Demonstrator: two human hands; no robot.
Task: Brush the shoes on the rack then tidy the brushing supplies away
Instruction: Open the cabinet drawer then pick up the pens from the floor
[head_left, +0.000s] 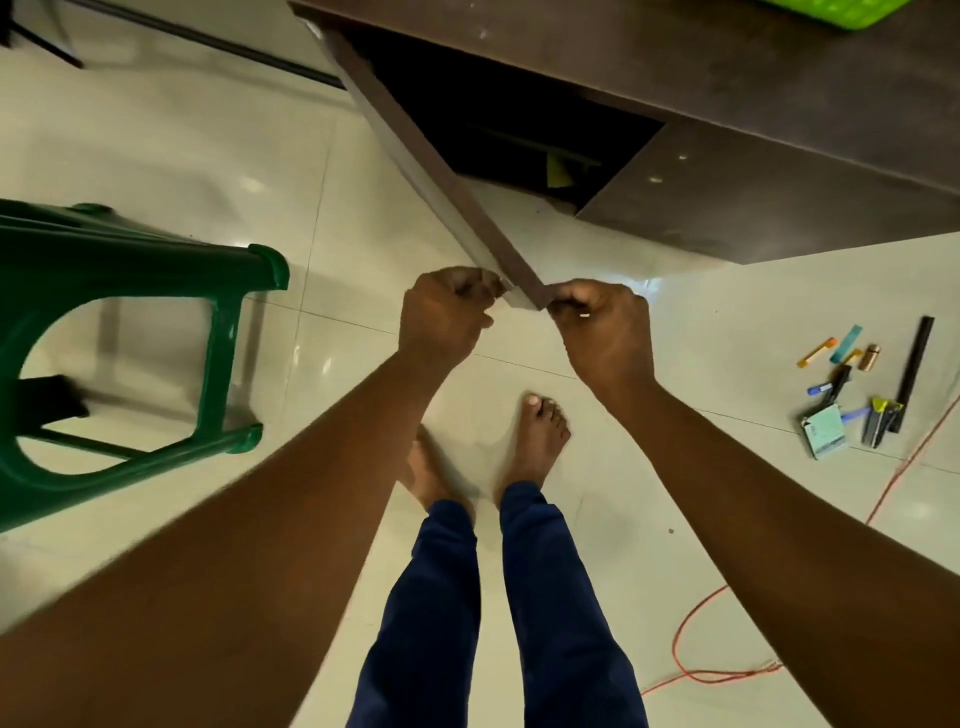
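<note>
Both hands, left hand (441, 306) and right hand (597, 317), are clamped on the free corner of the open cabinet door (431, 156), whose long edge runs away up-left; no shoes or brush are seen.

Dark brown cabinet door (447, 176) swung wide open, shadowed compartment (509, 130) behind.

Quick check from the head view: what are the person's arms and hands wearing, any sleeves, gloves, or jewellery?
Both arms are bare for as far as the frame shows, with no sleeve visible. The left hand and right hand have no gloves, and no watch or bracelet shows at either wrist. A small pale mark sits at the right hand's fingers; I cannot tell what it is.
</note>
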